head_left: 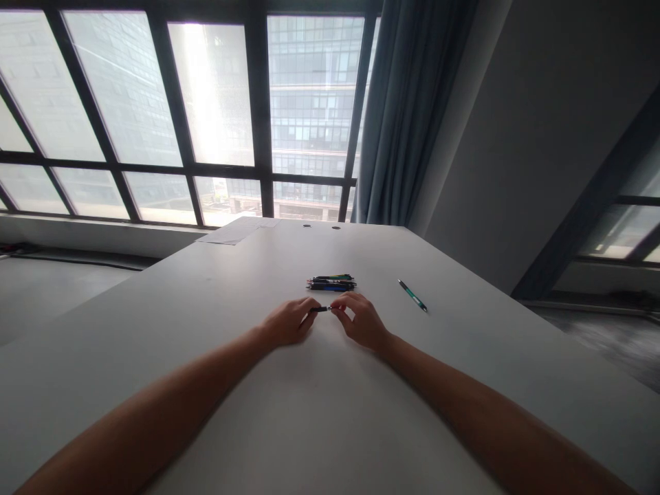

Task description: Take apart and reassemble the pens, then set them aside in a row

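My left hand (289,322) and my right hand (361,320) meet over the white table (206,323), both pinched on the ends of one dark pen (320,309) held level between them. Just beyond my fingers lies a small bunch of several pens (331,282) side by side. A single green pen (412,295) lies apart to the right of my right hand.
A sheet of paper (238,231) lies at the table's far left end, near two small dark holes (320,226). Behind the table are large windows (206,117) and a blue curtain (407,110). A grey wall (536,124) stands to the right.
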Motion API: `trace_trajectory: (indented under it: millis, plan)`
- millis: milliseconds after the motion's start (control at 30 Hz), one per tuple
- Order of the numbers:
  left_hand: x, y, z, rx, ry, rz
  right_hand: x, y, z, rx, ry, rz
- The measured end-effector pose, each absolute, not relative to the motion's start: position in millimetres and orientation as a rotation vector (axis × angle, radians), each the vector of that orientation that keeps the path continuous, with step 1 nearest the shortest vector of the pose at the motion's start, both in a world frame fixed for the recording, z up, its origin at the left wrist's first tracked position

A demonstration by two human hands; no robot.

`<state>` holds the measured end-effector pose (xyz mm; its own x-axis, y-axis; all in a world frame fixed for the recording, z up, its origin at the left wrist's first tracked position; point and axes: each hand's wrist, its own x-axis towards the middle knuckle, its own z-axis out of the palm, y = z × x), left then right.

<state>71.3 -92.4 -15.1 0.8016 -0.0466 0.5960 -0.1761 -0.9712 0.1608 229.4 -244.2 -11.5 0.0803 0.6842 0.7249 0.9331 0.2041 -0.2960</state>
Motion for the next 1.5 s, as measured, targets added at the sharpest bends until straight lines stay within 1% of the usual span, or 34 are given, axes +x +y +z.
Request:
trace_trajectory:
  millis: [367,700,933,1300,1500]
  plan:
    - [72.1,-96.9,-16.0,2.738,-0.141,0.948,227.4,-243.8,-10.5,-1.525,-1.723,-0.427]
    - [70.1,-100.8,-13.0,2.784,-0.146,0.923,224.1,-243.8,-5.3,-1.730,-1.864,-0.559]
    - [70.4,-99.7,-13.9,2.786,-0.152,0.910,228.2,-244.2,-7.4,-1.634,-1.771,-0.513]
    - [70.1,-96.4,-15.9,2.763,-0.142,0.896,226.1,-246.0,-4.3,-1.499,-1.674,-0.213]
    - [69.7,-97.6,-14.1,2.736,-0.166,0.900,226.0,-245.7,-5.5,-1.488,-1.675,-0.231]
